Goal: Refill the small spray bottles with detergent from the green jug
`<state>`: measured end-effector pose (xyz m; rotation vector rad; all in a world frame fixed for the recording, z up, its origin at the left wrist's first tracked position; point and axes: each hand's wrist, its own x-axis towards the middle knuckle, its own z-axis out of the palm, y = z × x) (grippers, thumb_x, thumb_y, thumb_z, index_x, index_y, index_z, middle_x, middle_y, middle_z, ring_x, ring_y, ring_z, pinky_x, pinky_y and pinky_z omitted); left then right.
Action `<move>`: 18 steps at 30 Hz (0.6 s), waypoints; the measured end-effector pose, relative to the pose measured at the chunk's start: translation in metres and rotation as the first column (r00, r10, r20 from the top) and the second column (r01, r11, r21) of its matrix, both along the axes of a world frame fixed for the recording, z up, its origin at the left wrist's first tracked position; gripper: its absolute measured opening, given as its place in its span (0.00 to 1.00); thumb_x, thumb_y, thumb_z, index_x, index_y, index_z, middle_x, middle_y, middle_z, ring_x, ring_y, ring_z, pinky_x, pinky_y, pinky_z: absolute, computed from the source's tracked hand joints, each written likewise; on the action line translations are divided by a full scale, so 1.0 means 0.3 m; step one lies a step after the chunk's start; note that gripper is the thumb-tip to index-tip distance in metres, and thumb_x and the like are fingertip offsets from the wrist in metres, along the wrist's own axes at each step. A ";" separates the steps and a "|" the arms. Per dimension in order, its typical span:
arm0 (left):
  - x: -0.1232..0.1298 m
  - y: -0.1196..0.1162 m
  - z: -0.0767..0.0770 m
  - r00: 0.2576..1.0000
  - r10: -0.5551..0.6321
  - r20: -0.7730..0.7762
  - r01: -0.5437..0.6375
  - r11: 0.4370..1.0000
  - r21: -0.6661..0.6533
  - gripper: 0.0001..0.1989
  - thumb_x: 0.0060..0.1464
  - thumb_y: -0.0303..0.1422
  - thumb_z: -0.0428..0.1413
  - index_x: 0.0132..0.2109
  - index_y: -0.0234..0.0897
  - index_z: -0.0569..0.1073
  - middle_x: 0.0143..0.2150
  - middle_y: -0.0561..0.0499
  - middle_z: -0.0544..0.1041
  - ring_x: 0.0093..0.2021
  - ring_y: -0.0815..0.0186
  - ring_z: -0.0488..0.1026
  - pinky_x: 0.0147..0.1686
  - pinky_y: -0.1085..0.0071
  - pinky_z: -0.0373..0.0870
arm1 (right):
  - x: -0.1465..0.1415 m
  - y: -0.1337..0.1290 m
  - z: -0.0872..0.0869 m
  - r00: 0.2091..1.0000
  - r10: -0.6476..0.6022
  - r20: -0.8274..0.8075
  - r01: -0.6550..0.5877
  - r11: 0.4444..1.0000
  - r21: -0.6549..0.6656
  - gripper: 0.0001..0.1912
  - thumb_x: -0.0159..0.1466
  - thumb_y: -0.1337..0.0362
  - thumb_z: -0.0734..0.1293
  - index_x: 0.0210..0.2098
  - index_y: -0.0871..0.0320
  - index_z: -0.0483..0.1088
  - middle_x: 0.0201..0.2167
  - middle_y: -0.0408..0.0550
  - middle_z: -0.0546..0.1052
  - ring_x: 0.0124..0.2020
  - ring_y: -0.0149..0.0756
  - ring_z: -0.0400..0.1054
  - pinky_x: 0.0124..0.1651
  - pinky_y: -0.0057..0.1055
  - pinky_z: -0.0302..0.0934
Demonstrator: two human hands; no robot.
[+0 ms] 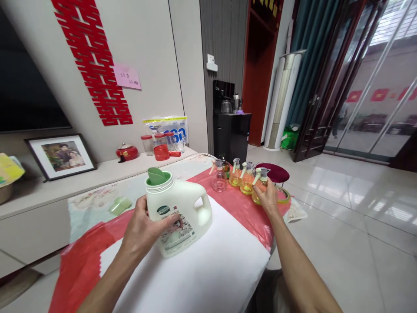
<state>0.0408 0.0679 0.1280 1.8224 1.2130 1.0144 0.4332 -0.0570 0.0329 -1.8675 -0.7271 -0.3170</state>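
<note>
Clasping the jug [186, 198], the left hand [145, 224] lays its thumb across the label; a green spout [157, 176] shows above that grip, white paper [202, 269] below. Fingers of the right hand [269, 199] close about a spray bottle [261, 184], three more bottles [246, 182] standing just left, tape [286, 198] just right.

A home living room: framed photo [67, 157], wall-mounted television [22, 82], floor-standing air conditioner [282, 102].
</note>
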 end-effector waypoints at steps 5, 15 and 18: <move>0.001 -0.058 0.005 0.997 0.067 0.043 -0.069 0.997 0.040 0.38 0.34 0.48 0.69 0.51 0.40 0.65 0.43 0.47 0.77 0.42 0.50 0.78 0.38 0.56 0.77 | -0.044 -0.028 0.027 0.999 0.014 0.050 -0.017 0.998 0.056 0.31 0.53 0.47 0.64 0.49 0.62 0.67 0.48 0.60 0.73 0.49 0.49 0.66 0.56 0.46 0.60; -0.043 -0.049 -0.070 0.995 0.102 -0.001 -0.101 0.983 0.151 0.56 0.33 0.55 0.68 0.65 0.32 0.59 0.60 0.32 0.69 0.57 0.39 0.72 0.51 0.39 0.73 | -0.248 -0.108 0.256 0.972 0.236 -0.004 -0.229 0.948 0.220 0.29 0.57 0.47 0.70 0.50 0.59 0.67 0.45 0.54 0.75 0.47 0.44 0.70 0.55 0.43 0.63; -0.097 -0.131 -0.107 0.978 0.202 0.045 -0.207 0.947 0.247 0.59 0.37 0.55 0.66 0.70 0.32 0.54 0.65 0.31 0.63 0.61 0.37 0.67 0.53 0.39 0.73 | -0.357 -0.124 0.325 0.893 0.447 -0.054 -0.421 0.872 0.250 0.27 0.60 0.47 0.69 0.51 0.58 0.66 0.46 0.52 0.75 0.44 0.39 0.72 0.46 0.35 0.69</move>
